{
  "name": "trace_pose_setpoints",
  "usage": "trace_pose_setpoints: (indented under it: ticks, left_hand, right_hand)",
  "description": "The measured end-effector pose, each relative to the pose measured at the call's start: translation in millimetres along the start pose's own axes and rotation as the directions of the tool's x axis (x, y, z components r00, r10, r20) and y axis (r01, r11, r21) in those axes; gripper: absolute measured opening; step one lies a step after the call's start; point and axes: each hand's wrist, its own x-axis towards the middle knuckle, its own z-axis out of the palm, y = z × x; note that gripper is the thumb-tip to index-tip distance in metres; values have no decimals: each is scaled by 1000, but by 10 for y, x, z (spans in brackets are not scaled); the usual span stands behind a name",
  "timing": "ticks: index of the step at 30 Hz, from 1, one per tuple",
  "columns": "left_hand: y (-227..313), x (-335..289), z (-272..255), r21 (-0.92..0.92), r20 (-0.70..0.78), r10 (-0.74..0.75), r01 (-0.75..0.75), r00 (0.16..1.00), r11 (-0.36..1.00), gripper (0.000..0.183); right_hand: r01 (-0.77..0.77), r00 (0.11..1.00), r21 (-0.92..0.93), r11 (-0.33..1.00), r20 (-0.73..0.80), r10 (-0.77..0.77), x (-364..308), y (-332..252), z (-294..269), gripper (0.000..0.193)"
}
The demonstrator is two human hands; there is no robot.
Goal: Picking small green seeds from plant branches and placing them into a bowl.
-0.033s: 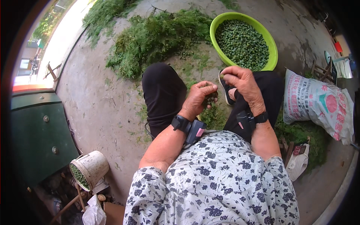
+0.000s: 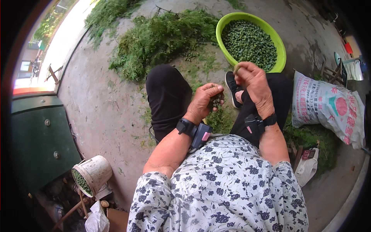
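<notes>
Above my lap my left hand (image 2: 201, 101) is closed round a small cluster of greenish berries (image 2: 218, 101), partly hidden by the fingers. My right hand (image 2: 253, 86) is raised near the basin's near rim, with thumb and fingers pinched together. Whatever lies in that pinch is too small to make out. Beyond it stands a lime-green basin (image 2: 283, 58), filled with small round green berries (image 2: 249, 44). Heaped on the floor ahead is a pile of feathery green branches (image 2: 154, 40).
A printed woven sack (image 2: 326, 108) lies to the right, with more greenery (image 2: 328, 150) beside it. At the lower left, a tilted white bucket (image 2: 98, 170) holds green berries, near a dark green panel (image 2: 46, 135). My knees (image 2: 168, 91) frame scattered sprigs.
My right hand has shifted slightly up and away from me, closer to the basin. The left hand stays nearly in place, still closed round the cluster.
</notes>
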Motion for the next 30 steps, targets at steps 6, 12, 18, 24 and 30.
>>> trace_pose_setpoints:
  ticks: [6, 12, 18, 24, 30]
  left_hand:
    - [5, 0, -17, -157, -43, -11, 4, 999, 988, 22]
    - [-23, 6, -32, -156, -8, 64, -64, 998, 986, 21]
    - [-32, 12, -38, -159, -8, 78, -78, 997, 984, 19]
    - [-36, 47, -72, -223, -41, 25, -34, 999, 974, 23]
    - [-46, 127, -136, -535, -15, 19, -24, 1000, 845, 27]
  right_hand:
    - [-48, 988, -26, 999, -151, 43, -27, 94, -12, 16]
    - [333, 940, -598, 729, 273, -206, -163, 270, 272, 13]
    - [240, 967, -612, 754, 218, -131, -170, 278, 299, 12]
    - [-123, 982, -338, 933, 98, 165, -134, 49, 129, 9]
    - [46, 992, 238, 970, -125, -16, -58, 78, 70, 29]
